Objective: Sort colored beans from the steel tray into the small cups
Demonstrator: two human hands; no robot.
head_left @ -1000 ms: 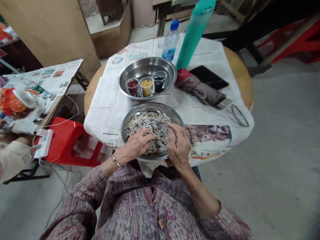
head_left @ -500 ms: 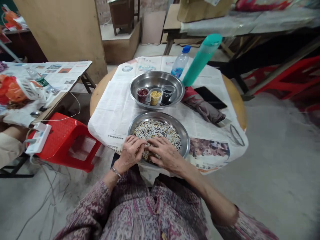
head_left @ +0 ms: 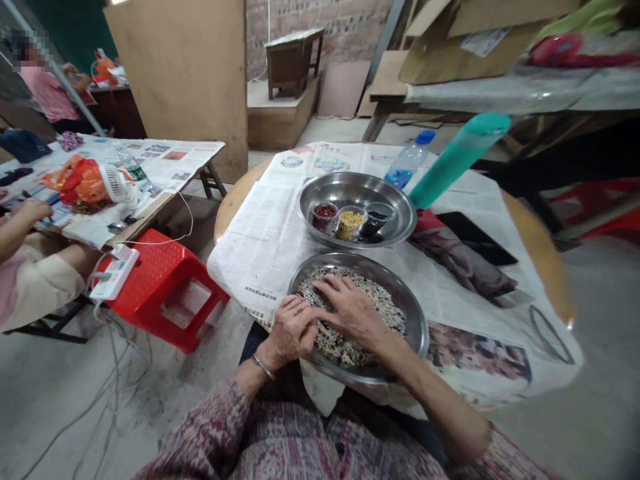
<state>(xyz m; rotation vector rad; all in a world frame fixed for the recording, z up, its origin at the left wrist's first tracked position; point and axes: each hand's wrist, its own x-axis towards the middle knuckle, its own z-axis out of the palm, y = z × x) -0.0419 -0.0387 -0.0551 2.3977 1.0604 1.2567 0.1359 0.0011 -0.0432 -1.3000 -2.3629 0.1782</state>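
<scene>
A steel basin (head_left: 420,319) on the near side of the round table holds mixed small grains (head_left: 383,300), white, black, yellow and reddish. My right hand (head_left: 353,312) lies over the grains with its fingers stretched out. At the basin's left rim my left hand (head_left: 291,332) has its fingers curled together; whatever they may hold is hidden. Just behind stands a second steel basin (head_left: 345,183) with three clear cups in it: a cup of dark red pieces (head_left: 325,217), a cup of yellow pieces (head_left: 350,223) and a cup of black pieces (head_left: 373,223).
Newspaper (head_left: 255,247) covers the table. At the back stand a bottle (head_left: 410,160) and a tall green object (head_left: 457,160); a folded umbrella (head_left: 460,260) and a dark tablet-like slab (head_left: 477,237) lie right. Left are a red stool (head_left: 155,273) with a power strip (head_left: 116,272) and other people.
My right hand has moved forward over the grains and spread its fingers. My left hand has shifted back toward the basin's left rim. The camera view has turned left and up.
</scene>
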